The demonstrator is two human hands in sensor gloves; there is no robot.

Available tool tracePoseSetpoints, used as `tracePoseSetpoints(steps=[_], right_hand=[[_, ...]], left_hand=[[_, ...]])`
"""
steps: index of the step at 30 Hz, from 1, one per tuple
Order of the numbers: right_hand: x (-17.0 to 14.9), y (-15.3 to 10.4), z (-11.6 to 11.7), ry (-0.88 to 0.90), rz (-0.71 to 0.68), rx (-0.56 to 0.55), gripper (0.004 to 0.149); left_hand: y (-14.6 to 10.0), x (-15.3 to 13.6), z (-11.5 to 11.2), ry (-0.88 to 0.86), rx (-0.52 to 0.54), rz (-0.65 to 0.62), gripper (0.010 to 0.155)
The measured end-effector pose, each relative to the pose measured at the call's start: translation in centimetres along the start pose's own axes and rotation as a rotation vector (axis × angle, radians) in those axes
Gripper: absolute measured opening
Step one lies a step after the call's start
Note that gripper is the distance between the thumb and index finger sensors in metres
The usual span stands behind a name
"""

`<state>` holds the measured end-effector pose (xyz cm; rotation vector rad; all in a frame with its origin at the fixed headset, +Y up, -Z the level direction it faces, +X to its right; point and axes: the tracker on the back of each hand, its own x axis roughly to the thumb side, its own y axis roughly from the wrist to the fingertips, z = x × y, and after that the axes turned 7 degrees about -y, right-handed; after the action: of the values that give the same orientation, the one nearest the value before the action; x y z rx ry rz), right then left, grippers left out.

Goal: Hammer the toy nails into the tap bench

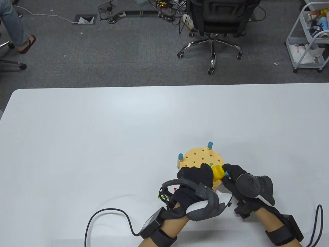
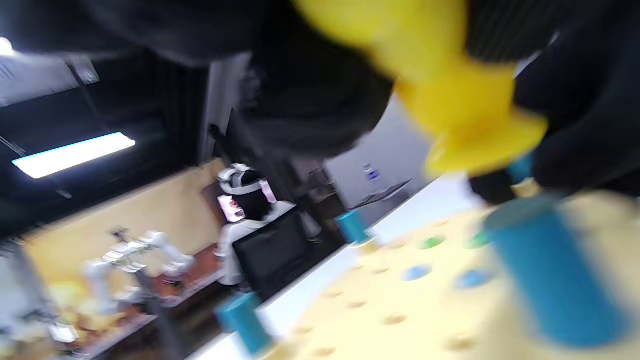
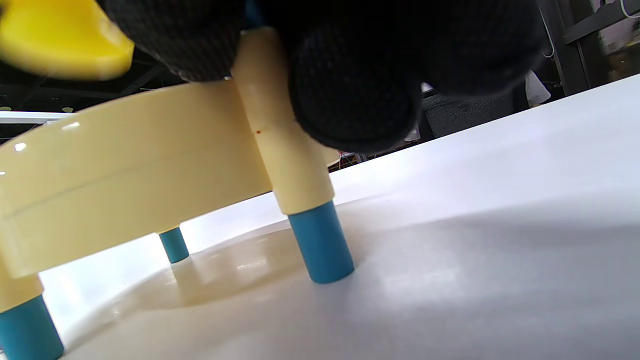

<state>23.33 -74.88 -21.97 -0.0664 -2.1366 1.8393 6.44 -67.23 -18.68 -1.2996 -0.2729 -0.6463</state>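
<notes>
The tap bench (image 1: 203, 158), a round cream disc with rows of small holes, stands on blue-tipped legs on the white bench (image 1: 102, 144), near its front edge and right of centre. A green nail head (image 1: 211, 164) sits flush in the disc near the hands; the left wrist view shows blurred green and blue nail heads in its top. Over the disc's near edge hangs the yellow toy hammer (image 1: 217, 171), with the left hand (image 1: 196, 180) wrapped around it, fingers (image 2: 310, 95) curled tight on the yellow handle. Just right of the hammer, the right hand (image 1: 237, 180) grips one of the disc's corner posts (image 3: 282, 150), fingers (image 3: 355, 95) closed around its cream shaft. A red nail (image 1: 175, 189) lies on the bench beside the left hand.
</notes>
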Motion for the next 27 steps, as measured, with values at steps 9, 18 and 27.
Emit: tracePoseSetpoints(steps=[9, 18, 27], right_hand=[[0.2, 0.0, 0.0, -0.013, 0.004, -0.005, 0.055], [0.0, 0.0, 0.1, 0.0, -0.001, -0.002, 0.055], [-1.8, 0.0, 0.1, 0.204, 0.039, 0.046, 0.066]], left_hand=[[0.8, 0.6, 0.6, 0.136, -0.063, 0.011, 0.065], [-4.4, -9.2, 0.8, -0.532, 0.253, 0.4, 0.066], [-8.1, -17.9, -11.0, -0.999, 0.037, 0.782, 0.067]])
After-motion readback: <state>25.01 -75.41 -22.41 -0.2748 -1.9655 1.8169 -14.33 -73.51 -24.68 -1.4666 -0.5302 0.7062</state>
